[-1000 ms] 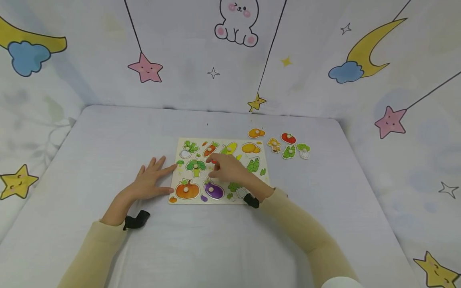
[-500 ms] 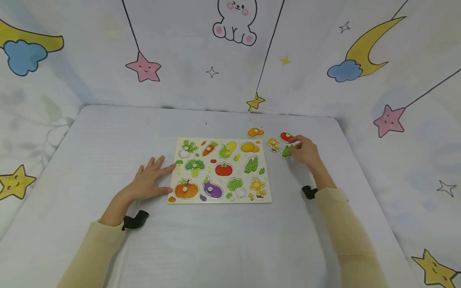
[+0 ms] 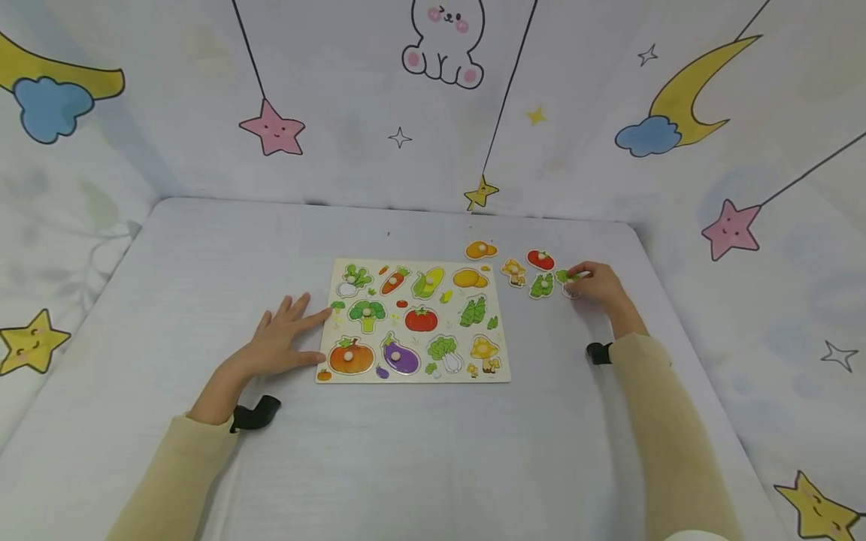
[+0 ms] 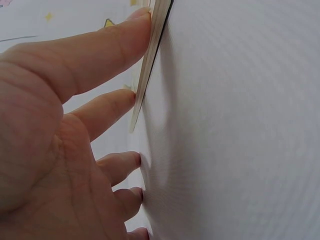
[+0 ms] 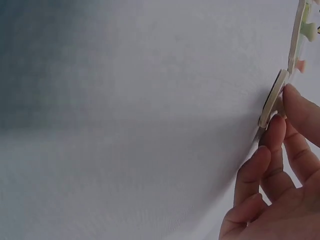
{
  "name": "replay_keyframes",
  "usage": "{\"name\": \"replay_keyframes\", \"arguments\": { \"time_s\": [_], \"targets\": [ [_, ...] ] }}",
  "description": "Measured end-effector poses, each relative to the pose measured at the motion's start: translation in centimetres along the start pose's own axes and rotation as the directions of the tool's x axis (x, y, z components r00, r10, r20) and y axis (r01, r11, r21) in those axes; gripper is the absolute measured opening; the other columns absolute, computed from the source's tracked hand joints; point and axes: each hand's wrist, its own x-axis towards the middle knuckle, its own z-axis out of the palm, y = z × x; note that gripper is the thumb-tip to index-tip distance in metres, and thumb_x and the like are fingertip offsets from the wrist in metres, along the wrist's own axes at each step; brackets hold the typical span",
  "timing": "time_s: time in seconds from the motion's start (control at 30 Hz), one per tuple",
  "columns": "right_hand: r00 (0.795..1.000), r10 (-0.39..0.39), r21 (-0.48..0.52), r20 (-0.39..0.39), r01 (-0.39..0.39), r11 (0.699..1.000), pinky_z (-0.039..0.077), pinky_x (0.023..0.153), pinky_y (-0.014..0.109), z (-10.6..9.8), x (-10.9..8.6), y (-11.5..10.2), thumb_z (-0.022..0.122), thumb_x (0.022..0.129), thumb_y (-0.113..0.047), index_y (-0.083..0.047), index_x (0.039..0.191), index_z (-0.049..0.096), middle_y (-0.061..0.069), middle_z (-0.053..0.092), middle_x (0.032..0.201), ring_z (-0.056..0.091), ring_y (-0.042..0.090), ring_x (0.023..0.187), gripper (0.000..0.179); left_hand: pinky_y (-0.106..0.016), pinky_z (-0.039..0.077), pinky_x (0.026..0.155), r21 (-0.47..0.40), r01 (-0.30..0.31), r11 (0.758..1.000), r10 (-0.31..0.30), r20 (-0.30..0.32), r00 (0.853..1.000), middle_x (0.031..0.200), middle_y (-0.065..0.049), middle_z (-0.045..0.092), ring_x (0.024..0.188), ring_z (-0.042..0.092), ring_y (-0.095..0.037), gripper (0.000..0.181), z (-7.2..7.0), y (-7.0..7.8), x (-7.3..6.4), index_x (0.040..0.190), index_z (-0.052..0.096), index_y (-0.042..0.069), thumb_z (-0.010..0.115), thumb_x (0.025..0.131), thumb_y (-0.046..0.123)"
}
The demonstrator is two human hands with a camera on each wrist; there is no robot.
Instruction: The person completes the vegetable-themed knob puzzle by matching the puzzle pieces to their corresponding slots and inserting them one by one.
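Head view: right hand pinches a cabbage piece lying on the desk, right of the puzzle board. Left hand, fingers spread flat, touches the board's left edge. Other loose pieces lie nearby.

A pale bench sits boxed in by white fabric walls printed with a bunny, pink stars, yellow moons with blue clouds and small yellow stars. Soft, even light.
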Motion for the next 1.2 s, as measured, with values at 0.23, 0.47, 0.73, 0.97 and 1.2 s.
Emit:
{"name": "replay_keyframes", "arguments": {
  "time_s": [0.23, 0.47, 0.73, 0.97, 1.2],
  "targets": [
    [0.999, 0.024, 0.017, -0.030, -0.023, 1.000, 0.037, 0.081, 0.034, 0.3, 0.5, 0.2, 0.066, 0.090, -0.016, 0.001, 0.122, 0.058, 0.018, 0.051, 0.116, 0.044, 0.030, 0.104, 0.037, -0.072, -0.006, 0.112, 0.007, 0.006, 1.000, -0.006, 0.013, 1.000, 0.160, -0.030, 0.007, 0.146, -0.005, -0.054, 0.076, -0.1, -0.2, -0.1, 0.149, 0.039, 0.009, 0.073, 0.085, 0.032],
    [0.997, 0.056, 0.044, -0.047, -0.054, 0.998, 0.039, 0.090, 0.040, 0.6, 0.3, 0.1, 0.066, 0.090, -0.019, 0.003, 0.120, 0.058, 0.019, 0.055, 0.121, 0.047, 0.031, 0.110, 0.038, -0.073, -0.005, 0.111, 0.010, 0.000, 1.000, 0.000, 0.007, 1.000, 0.160, -0.030, 0.008, 0.146, -0.004, -0.055, 0.077, -0.1, -0.4, 0.0, 0.149, 0.040, 0.009, 0.074, 0.085, 0.035],
    [0.994, 0.087, 0.048, -0.073, -0.084, 0.995, 0.039, 0.095, 0.044, 0.4, -0.3, 0.4, 0.063, 0.093, -0.021, 0.002, 0.121, 0.059, 0.022, 0.052, 0.132, 0.044, 0.032, 0.116, 0.036, -0.073, -0.005, 0.111, 0.003, -0.013, 1.000, 0.013, 0.001, 1.000, 0.160, -0.030, 0.009, 0.146, -0.003, -0.055, 0.077, 0.2, -0.4, 0.1, 0.148, 0.041, 0.010, 0.074, 0.084, 0.037],
    [0.997, 0.012, 0.080, -0.075, -0.006, 0.997, 0.039, 0.085, 0.037, 0.7, -2.2, -1.3, 0.066, 0.092, -0.021, 0.002, 0.120, 0.060, 0.018, 0.058, 0.121, 0.047, 0.029, 0.108, 0.037, -0.073, -0.004, 0.112, 0.016, -0.005, 1.000, 0.005, -0.004, 1.000, 0.160, -0.030, 0.010, 0.146, -0.002, -0.055, 0.077, 0.2, -0.4, 0.1, 0.148, 0.041, 0.010, 0.074, 0.084, 0.037],
    [0.987, -0.159, 0.050, 0.008, 0.158, 0.986, 0.041, 0.073, 0.030, 3.3, -5.2, -5.0, 0.069, 0.090, -0.019, 0.000, 0.112, 0.066, 0.005, 0.062, 0.087, 0.054, 0.028, 0.090, 0.028, -0.072, -0.004, 0.112, 0.011, 0.001, 1.000, -0.001, -0.002, 1.000, 0.160, -0.030, 0.010, 0.146, -0.002, -0.054, 0.076, 0.1, -0.1, 0.0, 0.148, 0.042, 0.010, 0.073, 0.085, 0.037]
  ]
}}
